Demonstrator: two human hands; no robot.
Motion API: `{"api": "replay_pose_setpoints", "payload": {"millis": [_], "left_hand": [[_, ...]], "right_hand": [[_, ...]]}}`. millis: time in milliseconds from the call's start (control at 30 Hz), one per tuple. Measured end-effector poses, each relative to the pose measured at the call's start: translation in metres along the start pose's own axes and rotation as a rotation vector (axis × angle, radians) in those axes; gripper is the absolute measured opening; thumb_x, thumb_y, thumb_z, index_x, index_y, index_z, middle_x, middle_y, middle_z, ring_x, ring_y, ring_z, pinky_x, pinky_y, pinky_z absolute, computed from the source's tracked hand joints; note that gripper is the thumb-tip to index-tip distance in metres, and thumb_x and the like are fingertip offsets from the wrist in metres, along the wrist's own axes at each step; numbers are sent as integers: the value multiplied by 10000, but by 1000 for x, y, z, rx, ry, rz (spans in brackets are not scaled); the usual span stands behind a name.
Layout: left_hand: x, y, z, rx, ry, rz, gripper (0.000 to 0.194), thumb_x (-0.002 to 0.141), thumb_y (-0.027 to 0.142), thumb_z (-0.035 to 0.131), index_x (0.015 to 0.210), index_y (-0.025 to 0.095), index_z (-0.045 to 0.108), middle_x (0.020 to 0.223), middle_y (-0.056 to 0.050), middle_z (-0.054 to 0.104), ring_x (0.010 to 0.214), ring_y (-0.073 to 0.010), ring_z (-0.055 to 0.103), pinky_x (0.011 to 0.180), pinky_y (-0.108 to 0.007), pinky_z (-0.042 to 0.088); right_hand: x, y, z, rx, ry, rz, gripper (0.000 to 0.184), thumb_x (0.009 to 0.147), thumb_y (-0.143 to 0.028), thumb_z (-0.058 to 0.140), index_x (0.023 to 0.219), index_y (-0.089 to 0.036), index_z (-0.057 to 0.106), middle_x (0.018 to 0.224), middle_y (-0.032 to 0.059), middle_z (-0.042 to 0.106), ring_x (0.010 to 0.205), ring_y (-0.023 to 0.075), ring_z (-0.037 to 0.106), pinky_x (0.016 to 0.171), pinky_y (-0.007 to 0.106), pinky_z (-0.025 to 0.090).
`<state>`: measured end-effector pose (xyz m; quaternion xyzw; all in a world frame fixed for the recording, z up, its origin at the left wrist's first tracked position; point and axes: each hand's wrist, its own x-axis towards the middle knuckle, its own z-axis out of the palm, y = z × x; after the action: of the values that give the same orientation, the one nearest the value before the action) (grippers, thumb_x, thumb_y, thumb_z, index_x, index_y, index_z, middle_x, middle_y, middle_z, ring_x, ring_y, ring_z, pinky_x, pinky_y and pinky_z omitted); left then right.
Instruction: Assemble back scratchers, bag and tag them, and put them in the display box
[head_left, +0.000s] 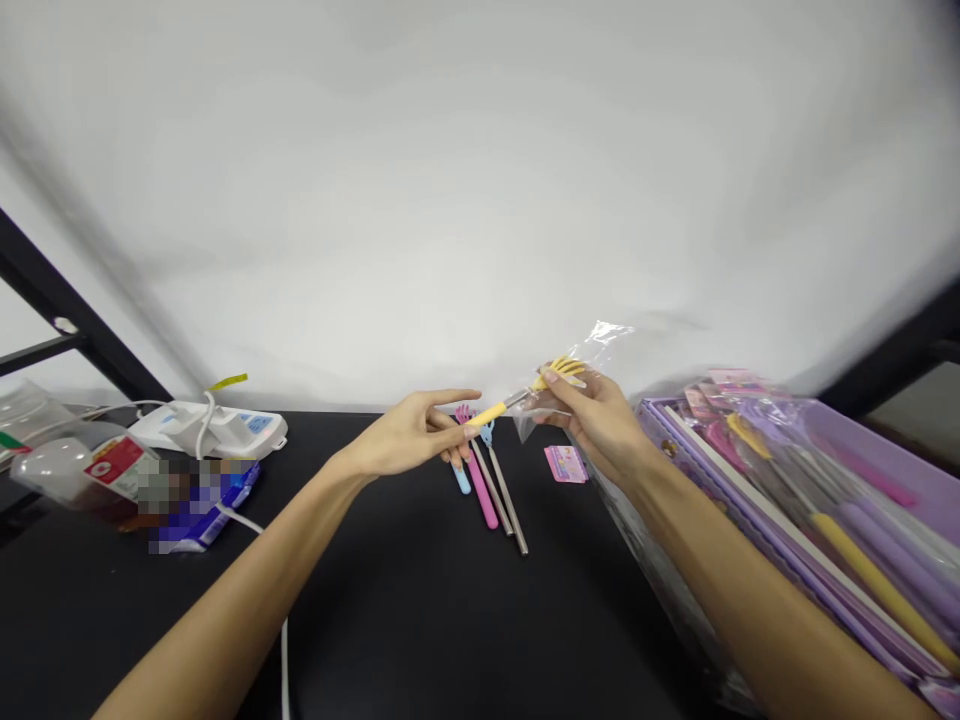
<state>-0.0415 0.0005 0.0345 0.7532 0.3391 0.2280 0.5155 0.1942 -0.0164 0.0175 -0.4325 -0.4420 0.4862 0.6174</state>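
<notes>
1. Left hand (405, 435) — spread, its fingertips touching the yellow handle of a fork (487, 414).
2. Right hand (592, 420) — pinching the fork's far end through a clear plastic bag (544, 415), above the desk (420, 620).
3. Pink and blue cutlery (484, 480) — lying on the desk just below the fork, near a small pink card (566, 464).

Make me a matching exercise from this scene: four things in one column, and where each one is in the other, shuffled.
Things:
1. yellow-handled fork
2. pink-handled fork
3. pink card
4. clear plastic bag

Places:
A. On the black table, right of the forks
B. Held between the left hand and right hand
C. On the black table, beside the left hand's fingertips
D. Bunched in the right hand, rising above it

Pairs: 1-B, 2-C, 3-A, 4-D
</notes>
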Motion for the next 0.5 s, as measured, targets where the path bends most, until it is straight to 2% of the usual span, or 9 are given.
{"api": "replay_pose_setpoints", "payload": {"millis": [100,200,333,400,500], "left_hand": [[1,3,3,-18,4,3,653,867,386,628,1442,162,415,719,-36,700,631,-138,633,650,-272,491],[0,7,-2,4,28,7,573,878,368,613,1396,162,479,692,-22,689,609,-132,626,645,-275,498],[0,9,-3,15,112,39,591,870,365,633,1406,183,466,746,-39,718,698,-155,671,707,-288,517],[1,7,3,-15,69,23,619,875,377,629,1430,183,432,758,-53,724,725,-167,685,711,-291,524],[3,4,13,-56,-50,14,558,887,423,605,1366,158,497,776,-77,719,717,-179,693,671,-288,537]], "right_hand": [[0,-5,-2,-19,-16,-11,350,684,-417,814,875,-191,628,791,5,680,700,164,686,641,301,587],[1,-7,-6,-50,-16,-35,351,669,-416,824,859,-187,638,807,12,689,708,165,683,652,303,578],[-2,2,2,60,-35,30,333,683,-411,815,873,-188,657,797,19,706,740,168,687,691,306,563],[-7,8,12,109,-97,57,308,713,-411,793,882,-190,663,827,23,712,776,171,687,725,315,559],[-14,14,24,115,-227,42,259,774,-410,741,900,-196,666,883,26,716,848,175,678,791,335,548]]}}
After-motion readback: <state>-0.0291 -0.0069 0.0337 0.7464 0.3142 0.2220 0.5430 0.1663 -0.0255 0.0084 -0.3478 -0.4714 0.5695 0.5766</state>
